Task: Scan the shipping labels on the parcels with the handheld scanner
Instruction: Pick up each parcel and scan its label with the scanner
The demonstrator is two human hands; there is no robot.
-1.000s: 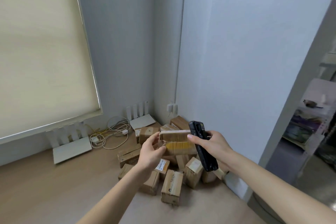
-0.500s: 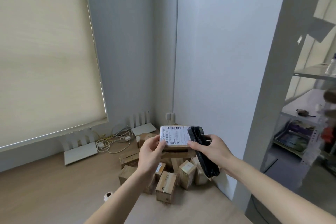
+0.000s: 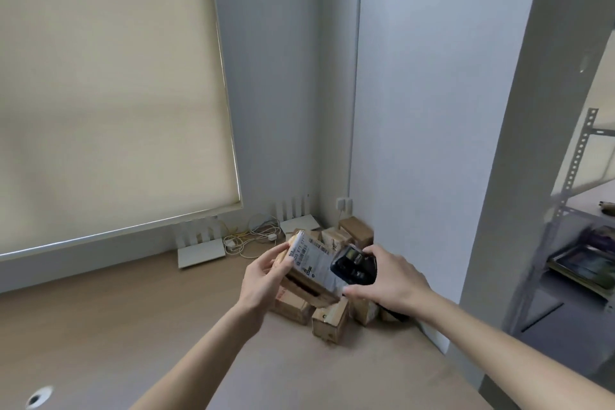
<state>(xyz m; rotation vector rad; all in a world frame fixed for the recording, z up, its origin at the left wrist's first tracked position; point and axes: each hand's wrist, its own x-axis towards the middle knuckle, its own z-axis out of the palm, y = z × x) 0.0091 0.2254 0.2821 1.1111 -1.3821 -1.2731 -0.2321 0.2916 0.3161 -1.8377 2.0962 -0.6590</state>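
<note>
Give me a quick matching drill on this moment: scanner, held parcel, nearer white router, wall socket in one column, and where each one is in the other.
1. scanner
2. held parcel
3. nearer white router
4. wall socket

A. flat on the desk under the blind
B. in the left hand
C. in the right hand
D. on the wall in the corner, above the parcel pile

Pairs: 1-C, 2-B, 3-A, 4-D
</note>
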